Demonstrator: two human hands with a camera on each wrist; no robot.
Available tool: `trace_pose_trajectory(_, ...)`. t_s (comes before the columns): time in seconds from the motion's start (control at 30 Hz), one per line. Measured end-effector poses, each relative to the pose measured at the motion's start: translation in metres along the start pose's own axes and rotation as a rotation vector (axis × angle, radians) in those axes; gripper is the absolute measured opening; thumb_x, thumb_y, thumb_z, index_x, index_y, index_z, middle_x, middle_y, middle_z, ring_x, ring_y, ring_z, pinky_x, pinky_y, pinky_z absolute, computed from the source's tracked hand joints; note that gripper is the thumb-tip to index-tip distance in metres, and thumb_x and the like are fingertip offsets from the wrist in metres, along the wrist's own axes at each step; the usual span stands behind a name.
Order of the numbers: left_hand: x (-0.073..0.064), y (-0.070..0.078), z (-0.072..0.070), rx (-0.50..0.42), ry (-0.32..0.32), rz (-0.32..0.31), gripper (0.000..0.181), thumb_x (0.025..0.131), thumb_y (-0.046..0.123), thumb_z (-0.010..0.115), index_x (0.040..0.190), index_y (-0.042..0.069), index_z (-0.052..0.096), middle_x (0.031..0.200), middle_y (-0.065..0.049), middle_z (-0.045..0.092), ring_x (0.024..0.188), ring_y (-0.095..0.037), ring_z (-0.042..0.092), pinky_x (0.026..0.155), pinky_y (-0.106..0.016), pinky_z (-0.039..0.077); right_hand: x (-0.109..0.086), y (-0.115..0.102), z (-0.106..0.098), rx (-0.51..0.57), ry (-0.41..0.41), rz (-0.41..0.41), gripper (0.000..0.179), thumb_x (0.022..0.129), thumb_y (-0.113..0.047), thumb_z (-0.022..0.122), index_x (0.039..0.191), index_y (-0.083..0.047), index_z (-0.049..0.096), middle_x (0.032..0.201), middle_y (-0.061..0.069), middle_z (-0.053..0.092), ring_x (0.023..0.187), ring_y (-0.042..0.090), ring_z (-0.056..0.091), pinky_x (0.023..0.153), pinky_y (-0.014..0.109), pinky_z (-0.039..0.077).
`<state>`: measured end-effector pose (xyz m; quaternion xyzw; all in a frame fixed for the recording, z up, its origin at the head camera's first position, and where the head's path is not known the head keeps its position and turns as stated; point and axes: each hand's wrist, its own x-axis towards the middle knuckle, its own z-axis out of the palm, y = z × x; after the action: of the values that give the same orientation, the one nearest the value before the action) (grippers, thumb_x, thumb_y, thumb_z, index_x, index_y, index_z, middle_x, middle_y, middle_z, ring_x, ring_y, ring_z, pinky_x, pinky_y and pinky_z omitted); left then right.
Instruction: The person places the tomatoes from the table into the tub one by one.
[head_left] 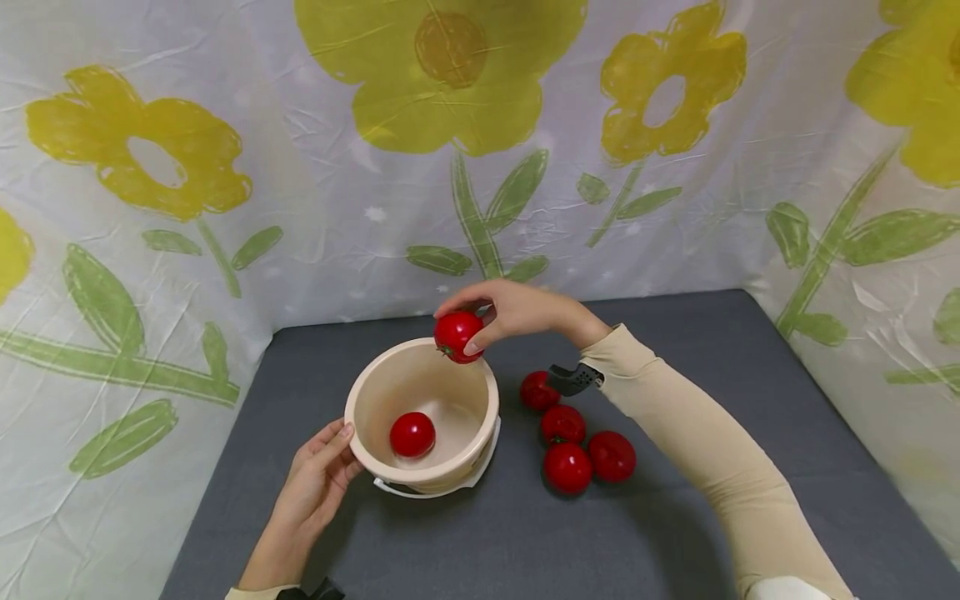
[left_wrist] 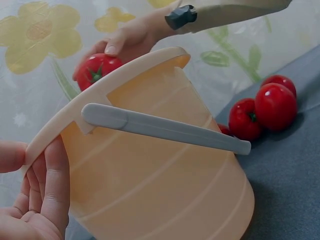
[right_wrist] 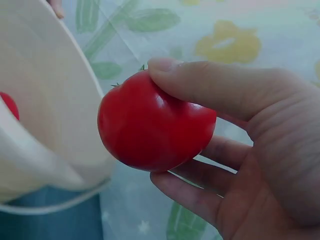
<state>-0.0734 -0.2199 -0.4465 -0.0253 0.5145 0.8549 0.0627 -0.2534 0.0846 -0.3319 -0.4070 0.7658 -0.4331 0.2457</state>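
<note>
A cream bucket [head_left: 424, 475] with a pale handle [left_wrist: 165, 129] stands on the dark cloth, one tomato [head_left: 412, 435] lying inside on its bottom. My left hand [head_left: 318, 475] pinches the bucket's left rim, thumb on top and fingers beneath, as the left wrist view shows. Above the far right part of the rim, my right hand [head_left: 517, 312] grips another red tomato [right_wrist: 155, 125] between thumb and fingers. Its green stem end faces down and toward the bucket in the head view.
To the right of the bucket, several red tomatoes [head_left: 567, 467] sit bunched on the dark tablecloth [head_left: 480, 550], under and beside my right forearm. A pale curtain with yellow flowers [head_left: 322, 208] hangs behind the table and along its sides.
</note>
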Motion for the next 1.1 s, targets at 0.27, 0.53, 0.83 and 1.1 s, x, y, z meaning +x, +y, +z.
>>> trace_pose_trajectory(0.27,-0.001,0.000,0.000,-0.010,-0.011,0.001,0.021,0.105,0.008,0.044,0.108,0.011,0.065,0.097,0.002,0.068,0.082,-0.007,0.066,0.070,-0.020,0.060,0.023,-0.003,0.015,0.000,-0.075,-0.066,0.055,0.084,-0.009,0.075,0.136,-0.009,0.056,0.135,0.008,0.060,0.114,0.019,0.062,0.098,0.033,0.055)
trace_pose_trajectory(0.53,0.001,-0.002,-0.001,-0.026,-0.033,0.014,0.022,0.105,0.007,0.043,0.108,0.010,0.065,0.097,0.002,0.069,0.082,-0.007,0.067,0.069,-0.020,0.059,0.039,-0.008,0.031,-0.009,-0.130,-0.103,0.055,0.083,-0.012,0.076,0.135,-0.007,0.057,0.133,0.007,0.061,0.112,0.018,0.060,0.097,0.033,0.055)
trace_pose_trajectory(0.83,0.001,-0.001,0.000,-0.019,-0.034,0.006,0.023,0.105,0.008,0.042,0.108,0.011,0.065,0.097,0.002,0.069,0.083,-0.007,0.067,0.069,-0.020,0.059,0.050,-0.005,0.051,-0.025,-0.173,-0.090,0.055,0.081,-0.016,0.078,0.133,-0.011,0.059,0.129,0.003,0.063,0.113,0.016,0.059,0.095,0.027,0.055)
trace_pose_trajectory(1.1,0.000,-0.001,0.000,0.001,-0.016,-0.001,0.022,0.105,0.010,0.043,0.108,0.013,0.064,0.098,0.003,0.070,0.083,-0.006,0.067,0.070,-0.019,0.059,0.057,-0.001,0.068,-0.043,-0.198,-0.077,0.052,0.081,-0.014,0.079,0.131,-0.013,0.061,0.126,0.002,0.065,0.111,0.016,0.061,0.094,0.024,0.055)
